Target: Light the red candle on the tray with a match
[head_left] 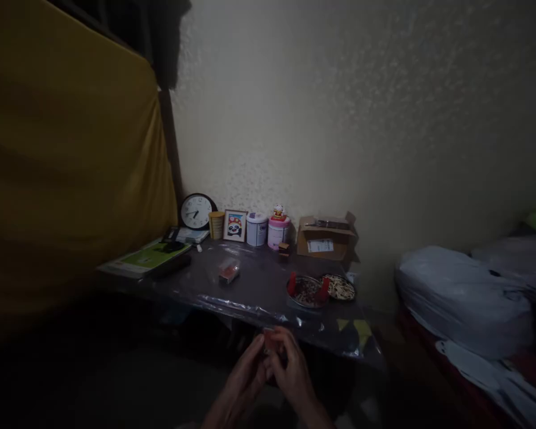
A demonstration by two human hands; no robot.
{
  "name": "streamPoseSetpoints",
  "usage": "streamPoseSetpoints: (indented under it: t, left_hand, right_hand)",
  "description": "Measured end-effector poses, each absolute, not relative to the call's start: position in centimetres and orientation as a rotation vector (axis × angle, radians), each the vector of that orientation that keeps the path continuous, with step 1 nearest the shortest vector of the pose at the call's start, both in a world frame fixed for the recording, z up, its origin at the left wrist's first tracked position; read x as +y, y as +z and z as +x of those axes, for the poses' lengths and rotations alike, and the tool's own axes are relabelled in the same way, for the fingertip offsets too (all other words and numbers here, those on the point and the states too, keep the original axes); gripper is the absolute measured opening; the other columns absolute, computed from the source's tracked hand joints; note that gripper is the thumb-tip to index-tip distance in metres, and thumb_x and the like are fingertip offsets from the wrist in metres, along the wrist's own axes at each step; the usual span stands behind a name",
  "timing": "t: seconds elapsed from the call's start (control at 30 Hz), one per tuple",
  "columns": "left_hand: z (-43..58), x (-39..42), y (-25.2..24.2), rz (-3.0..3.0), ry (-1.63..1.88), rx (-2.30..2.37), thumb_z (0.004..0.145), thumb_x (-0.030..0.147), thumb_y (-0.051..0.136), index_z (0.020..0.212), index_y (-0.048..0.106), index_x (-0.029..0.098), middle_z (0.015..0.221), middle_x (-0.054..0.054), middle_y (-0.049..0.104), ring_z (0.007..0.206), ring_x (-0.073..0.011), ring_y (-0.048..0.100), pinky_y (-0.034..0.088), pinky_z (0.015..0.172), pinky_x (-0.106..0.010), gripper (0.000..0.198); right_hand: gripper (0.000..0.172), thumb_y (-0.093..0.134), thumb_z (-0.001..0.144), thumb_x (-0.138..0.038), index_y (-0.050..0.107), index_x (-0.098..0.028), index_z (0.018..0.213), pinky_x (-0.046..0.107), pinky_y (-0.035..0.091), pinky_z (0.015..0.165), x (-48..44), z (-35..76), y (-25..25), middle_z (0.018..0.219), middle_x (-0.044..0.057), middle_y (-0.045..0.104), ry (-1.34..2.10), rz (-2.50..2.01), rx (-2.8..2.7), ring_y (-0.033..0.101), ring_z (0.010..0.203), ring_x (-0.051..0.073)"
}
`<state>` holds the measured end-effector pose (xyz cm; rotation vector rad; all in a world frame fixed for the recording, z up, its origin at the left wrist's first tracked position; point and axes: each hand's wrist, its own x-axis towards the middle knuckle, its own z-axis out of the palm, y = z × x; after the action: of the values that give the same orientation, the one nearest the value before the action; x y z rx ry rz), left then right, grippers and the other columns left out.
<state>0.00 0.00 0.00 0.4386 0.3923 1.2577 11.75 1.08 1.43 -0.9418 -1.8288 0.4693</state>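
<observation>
In the head view, my left hand (249, 370) and my right hand (291, 367) meet just in front of the table's near edge. Between their fingertips is a small flat red piece (270, 341), too dim to tell its kind. Both hands are closed, the right thumb and fingers pinching it and the left fingers against its left side. On the table beyond sits a small clear pack with red contents (229, 271). To the right, a round dish of dark bits (307, 293) with red parts standing at its rim overlaps a second dish of pale seed-like bits (339, 287).
A plastic-covered table (259, 277) stands against the wall. Along its back are a clock (196, 211), a panda picture (234, 226), two tins (256, 230) and an open cardboard box (326, 238). A green-covered book (152, 256) lies left; bulky white bags (464, 298) are at right.
</observation>
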Motion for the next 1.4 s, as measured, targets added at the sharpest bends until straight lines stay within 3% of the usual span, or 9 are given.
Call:
streamPoseSetpoints:
  t: [0.27,0.63,0.83,1.03,1.17,1.4]
  left_hand:
    - [0.1,0.1,0.3,0.366,1.241,0.409,0.078,0.025,0.058,0.09,0.065,0.013,0.082,-0.008,0.07,0.069,-0.0161,0.064,0.048,0.063,-0.026,0.018]
    - [0.0,-0.2,0.5,0.387,1.243,0.412,0.078,0.022,0.058,0.091,0.065,0.014,0.086,-0.007,0.07,0.078,-0.0171,0.064,0.048,0.073,-0.027,0.017]
    - [-0.4,-0.2,0.0,0.334,1.211,0.44,0.079,0.023,0.057,0.094,0.062,0.015,0.091,-0.008,0.07,0.082,-0.0178,0.065,0.047,0.076,-0.028,0.018]
    - [-0.4,-0.4,-0.4,0.402,1.069,0.432,0.082,0.028,0.052,0.103,0.057,0.018,0.088,-0.008,0.07,0.075,-0.0165,0.066,0.047,0.068,-0.026,0.024]
    - [-0.4,-0.7,-0.6,0.428,1.029,0.402,0.083,0.029,0.05,0.106,0.055,0.02,0.092,-0.008,0.069,0.076,-0.0156,0.066,0.046,0.069,-0.025,0.025]
    - [-0.3,-0.9,-0.3,0.433,0.989,0.411,0.083,0.03,0.05,0.111,0.053,0.019,0.09,-0.009,0.069,0.073,-0.0149,0.066,0.046,0.066,-0.024,0.031]
  right_hand:
    - [0.013,0.048,0.08,-0.018,0.055,-0.021,0.091,0.03,0.044,0.085,1.2,11.6,1.1,0.11,0.007,0.057,0.537,-0.971,-1.81,0.054,0.102,0.019]
    - [0.014,0.049,0.079,-0.022,0.056,-0.02,0.092,0.03,0.041,0.086,1.0,11.7,1.5,0.107,0.007,0.058,0.668,-0.97,-1.753,0.053,0.101,0.019]
    - [0.024,0.059,0.074,-0.031,0.057,-0.019,0.096,0.03,0.045,0.077,2.0,12.8,2.4,0.093,0.005,0.063,1.139,-0.959,-1.581,0.059,0.088,0.019]
    - [0.026,0.062,0.07,-0.042,0.06,-0.017,0.072,0.023,0.042,0.056,2.8,14.0,2.4,0.061,-0.003,0.056,1.34,-1.049,-1.374,0.053,0.055,0.011]
    - [0.026,0.064,0.068,-0.042,0.061,-0.016,0.071,0.021,0.04,0.053,2.5,14.5,2.5,0.059,-0.004,0.057,1.476,-1.054,-1.314,0.053,0.053,0.01]
    - [0.024,0.061,0.071,-0.04,0.061,-0.016,0.071,0.024,0.043,0.057,2.8,15.1,2.5,0.063,-0.001,0.06,1.4,-1.073,-1.336,0.054,0.055,0.011]
